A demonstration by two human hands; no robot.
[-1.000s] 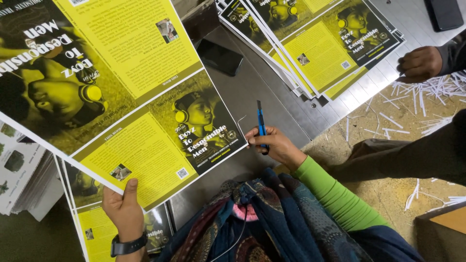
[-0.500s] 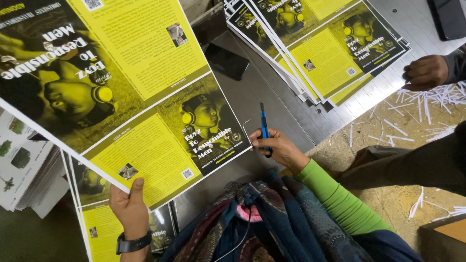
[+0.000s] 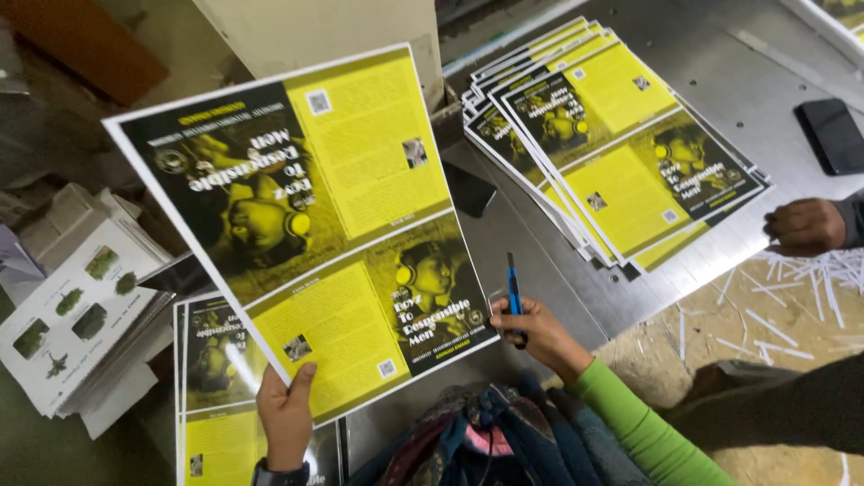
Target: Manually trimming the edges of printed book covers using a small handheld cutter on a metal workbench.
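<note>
**Lifting one printed sheet, cutter at the ready**

Our left hand [image 3: 286, 416] pinches the near edge of a large printed sheet [image 3: 306, 234], thumb on top and fingers underneath, and holds it tilted up off the pile below. To handle it well, we judge that the grip should stay out on the white margin, so the print is not smudged, and that the sheet should be kept flat rather than bowed, since a single corner hold lets it sag. Our right hand [image 3: 538, 331] is clenched around a blue cutter [image 3: 513, 292], its tip pointing away from us, and rests by the sheet's right corner; we would keep the tip clear of the paper.

The sheet carries two cover layouts, each half yellow and half black with a yellow-toned figure, small square codes and small photo insets. A like sheet lies under it at near left [image 3: 211, 396]. A fanned stack of the same sheets [image 3: 621, 144] sits far right on the grey metal table [image 3: 747, 72]. White sheets with small green pictures [image 3: 72, 315] lie at left. Another person's hand [image 3: 804, 227] rests at right, near white paper trimmings [image 3: 810, 279].
</note>
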